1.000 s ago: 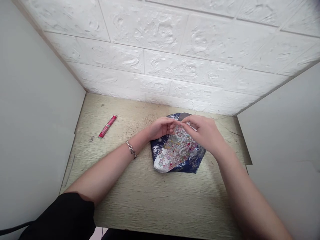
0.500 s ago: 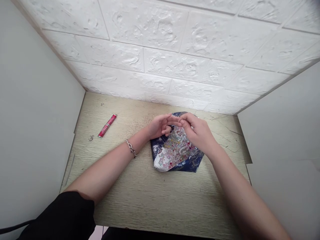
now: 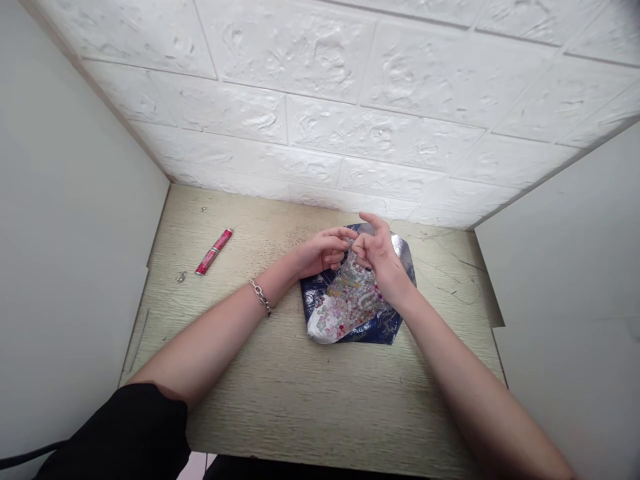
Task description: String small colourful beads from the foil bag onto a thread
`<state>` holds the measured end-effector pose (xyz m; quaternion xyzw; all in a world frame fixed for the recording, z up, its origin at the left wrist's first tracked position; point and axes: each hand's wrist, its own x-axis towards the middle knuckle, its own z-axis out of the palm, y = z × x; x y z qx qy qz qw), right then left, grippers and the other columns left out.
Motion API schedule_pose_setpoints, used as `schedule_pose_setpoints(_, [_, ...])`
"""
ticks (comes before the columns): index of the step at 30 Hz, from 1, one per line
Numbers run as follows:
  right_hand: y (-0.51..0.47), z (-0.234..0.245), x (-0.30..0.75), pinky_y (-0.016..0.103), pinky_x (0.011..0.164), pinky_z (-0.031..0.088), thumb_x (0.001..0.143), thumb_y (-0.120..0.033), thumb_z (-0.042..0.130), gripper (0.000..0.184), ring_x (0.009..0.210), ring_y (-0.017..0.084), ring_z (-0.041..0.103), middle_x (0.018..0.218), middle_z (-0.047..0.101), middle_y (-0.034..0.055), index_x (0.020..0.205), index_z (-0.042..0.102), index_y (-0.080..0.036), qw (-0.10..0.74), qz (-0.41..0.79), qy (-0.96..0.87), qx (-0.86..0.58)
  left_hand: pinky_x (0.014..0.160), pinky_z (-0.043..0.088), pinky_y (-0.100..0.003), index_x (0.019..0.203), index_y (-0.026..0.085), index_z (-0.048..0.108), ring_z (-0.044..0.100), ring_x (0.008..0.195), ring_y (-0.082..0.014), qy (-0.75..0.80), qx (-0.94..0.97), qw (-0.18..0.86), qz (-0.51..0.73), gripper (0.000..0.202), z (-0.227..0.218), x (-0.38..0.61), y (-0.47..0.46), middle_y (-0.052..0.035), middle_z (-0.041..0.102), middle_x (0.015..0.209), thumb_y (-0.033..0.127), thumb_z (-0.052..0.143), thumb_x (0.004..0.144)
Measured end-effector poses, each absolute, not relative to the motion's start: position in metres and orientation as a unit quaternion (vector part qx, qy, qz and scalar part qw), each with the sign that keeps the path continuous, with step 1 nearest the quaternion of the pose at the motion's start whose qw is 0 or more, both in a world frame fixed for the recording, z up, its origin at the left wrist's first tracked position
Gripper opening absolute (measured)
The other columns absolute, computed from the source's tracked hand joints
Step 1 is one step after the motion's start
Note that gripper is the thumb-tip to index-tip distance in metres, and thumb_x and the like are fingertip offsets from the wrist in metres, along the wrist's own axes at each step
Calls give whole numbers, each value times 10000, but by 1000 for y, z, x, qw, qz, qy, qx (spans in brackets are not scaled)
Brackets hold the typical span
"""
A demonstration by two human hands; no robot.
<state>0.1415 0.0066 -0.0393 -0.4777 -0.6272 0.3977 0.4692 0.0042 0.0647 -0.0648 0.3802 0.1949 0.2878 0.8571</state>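
Observation:
A dark blue patterned sheet or pouch [image 3: 316, 301] lies on the table, with many small mixed beads [image 3: 350, 297] in pink, white, red and yellow spread on it. Over its upper left part is my left hand [image 3: 325, 252], thumb and fingers pinched together; what they hold is too small to name. My right hand [image 3: 381, 257] meets the left fingertips above the beads. Its thumb and a finger are closed while the index finger points up and away. Anything between the fingertips is too fine to make out.
On the left of the wooden table [image 3: 280, 400] lies a red tube-shaped packet [image 3: 214, 251]. Small metal pieces [image 3: 181, 276] sit near it. Thin thread or wire [image 3: 455, 257] trails across the right side. A white brick-pattern wall [image 3: 320, 120] stands behind, with pale panels [image 3: 565, 267] at both sides.
My right hand has turned and shifted slightly left and down, its index finger now raised. The left fingers have curled a little. The bead-covered sheet has stayed in place.

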Motion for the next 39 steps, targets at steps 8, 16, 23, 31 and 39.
schedule_pose_setpoints(8, [14,-50,139,236,419,280,744,-670,263,674,464,101,345,597,390,-25,1279,182,-268,487,480,-552,-476,452,270,-185,813,164,662,355,435,-4,230,413,818,328,234,-67,10,61,16,565,597,236,687,592])
schedule_pose_setpoints(16, [11,-50,137,250,456,343,793,-580,295,602,533,125,422,620,410,-13,1276,208,-231,460,463,-560,-509,457,268,-187,657,128,665,422,475,-22,265,477,767,336,146,-72,14,63,-1,574,572,264,683,608])
schedule_pose_setpoints(23, [-4,-24,136,349,819,364,778,-284,470,289,913,185,457,969,492,83,1040,490,-165,352,112,-739,-563,552,376,-182,747,128,665,490,560,-35,248,395,805,367,197,-76,12,65,-4,603,662,279,678,620])
schedule_pose_setpoints(31, [-26,-6,132,217,525,286,713,-104,448,156,595,85,450,682,539,10,636,572,-160,-33,207,-861,-464,406,301,-135,776,124,641,438,450,8,287,418,789,346,209,-73,12,66,-28,648,764,288,654,647])
schedule_pose_setpoints(39, [-28,-18,124,231,436,174,680,-93,444,156,555,110,480,617,554,30,632,582,-146,-110,150,-853,-488,423,329,-132,817,113,632,455,445,6,289,407,792,350,207,-72,14,65,25,581,601,253,641,665])
